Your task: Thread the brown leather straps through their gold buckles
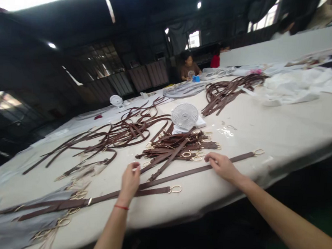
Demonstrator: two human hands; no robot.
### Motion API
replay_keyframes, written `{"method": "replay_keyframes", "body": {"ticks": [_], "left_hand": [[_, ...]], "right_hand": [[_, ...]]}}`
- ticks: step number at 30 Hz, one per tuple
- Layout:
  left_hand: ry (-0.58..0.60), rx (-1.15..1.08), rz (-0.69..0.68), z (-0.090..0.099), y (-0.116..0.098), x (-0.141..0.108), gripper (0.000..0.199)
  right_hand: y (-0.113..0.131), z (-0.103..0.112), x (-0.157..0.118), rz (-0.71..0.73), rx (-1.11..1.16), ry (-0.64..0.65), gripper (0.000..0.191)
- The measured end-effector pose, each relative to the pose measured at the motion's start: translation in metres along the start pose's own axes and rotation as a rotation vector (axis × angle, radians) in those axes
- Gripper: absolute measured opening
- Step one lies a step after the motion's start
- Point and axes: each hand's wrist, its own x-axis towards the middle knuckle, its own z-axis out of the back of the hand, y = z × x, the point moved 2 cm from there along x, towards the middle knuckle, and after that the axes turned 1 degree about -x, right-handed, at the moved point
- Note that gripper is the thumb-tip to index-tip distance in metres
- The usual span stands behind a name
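A long brown strap [179, 175] with a gold oval clasp [258, 151] stretches diagonally along the near side of the table. My right hand [223, 166] is over it near the clasp end, fingers curled in a pinch; whether they grip the strap cannot be made out. To the left, my left hand [130, 180] has bent fingers closed together, with a small whitish spot at their tips. Beneath that wrist runs another brown strap [102, 197] with a metal slider [90, 201]. A shorter strap end [153, 192] with a gold clasp lies between the hands.
A pile of brown straps with gold clasps [170, 146] lies just beyond my hands, by a white fan [184, 116]. Loose straps [131, 131] sprawl at the left. Another bundle [223, 91] and white sheeting [292, 86] lie farther back. A person [189, 70] sits across the table.
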Motion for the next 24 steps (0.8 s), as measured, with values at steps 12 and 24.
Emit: {"method": "replay_keyframes", "body": {"ticks": [12, 24], "left_hand": [[0.350, 0.858, -0.351, -0.090, 0.020, 0.005, 0.014], [0.281, 0.858, -0.254, -0.064, 0.028, 0.101, 0.033]], "right_hand": [[0.005, -0.049, -0.006, -0.071, 0.291, 0.126, 0.020], [-0.003, -0.059, -0.007, -0.065, 0.230, 0.101, 0.023]]}}
